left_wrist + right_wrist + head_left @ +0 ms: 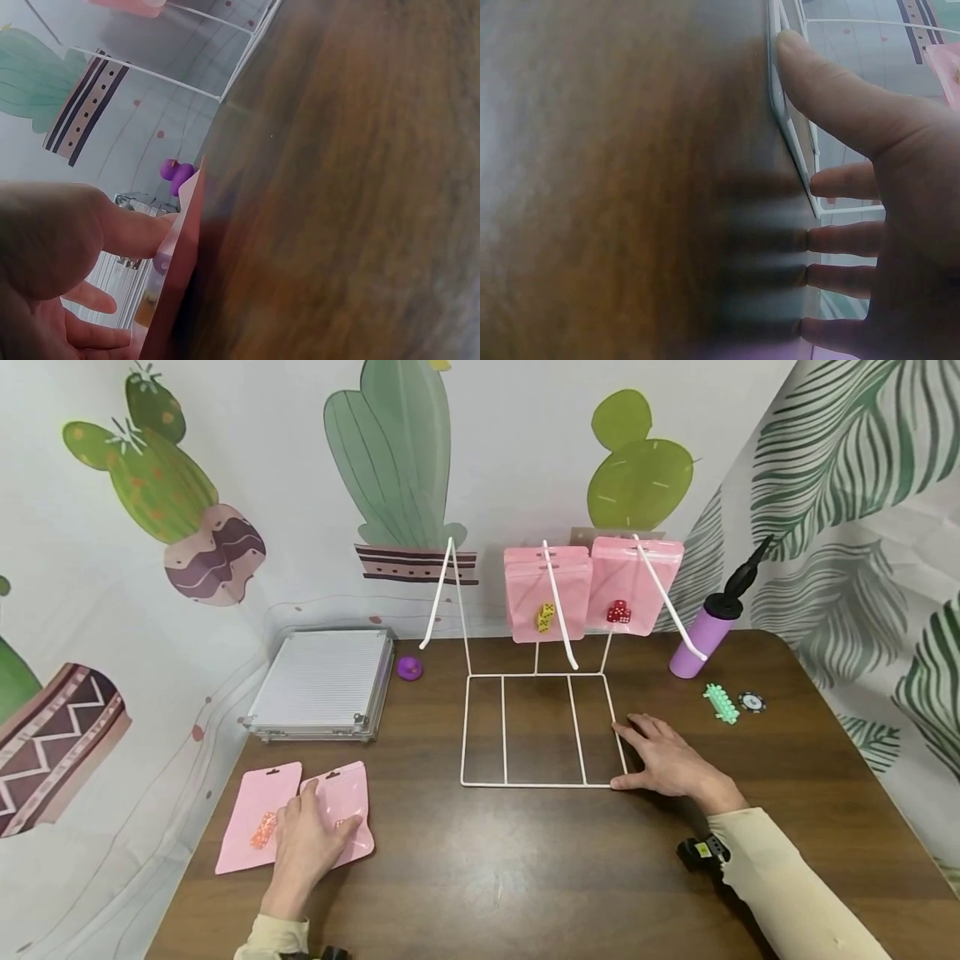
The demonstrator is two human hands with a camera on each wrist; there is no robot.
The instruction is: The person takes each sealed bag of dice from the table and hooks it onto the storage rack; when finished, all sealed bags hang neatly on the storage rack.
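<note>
My left hand (309,843) rests over a pink zip bag (352,785), with the thumb near its right side and fingertips at its upper left edge. Part of the dice inside is hidden by the thumb. Beside it lies another pink bag with orange dice (262,830). My right hand (663,758) is spread at the right front corner of a white wire rack (536,786). Its thumb touches the corner and a finger meets the side wire (795,146). On the rack's prongs hang pink bags with yellow dice (545,617) and red dice (618,612); the left prong (437,597) is bare.
A ribbed silver case (318,681) stands at the back left, with a small purple duck (409,668) beside it. At the back right are a purple hand pump (705,639), a green knobbly toy (722,703) and a poker chip (752,702). A patterned wall covering hangs behind the table.
</note>
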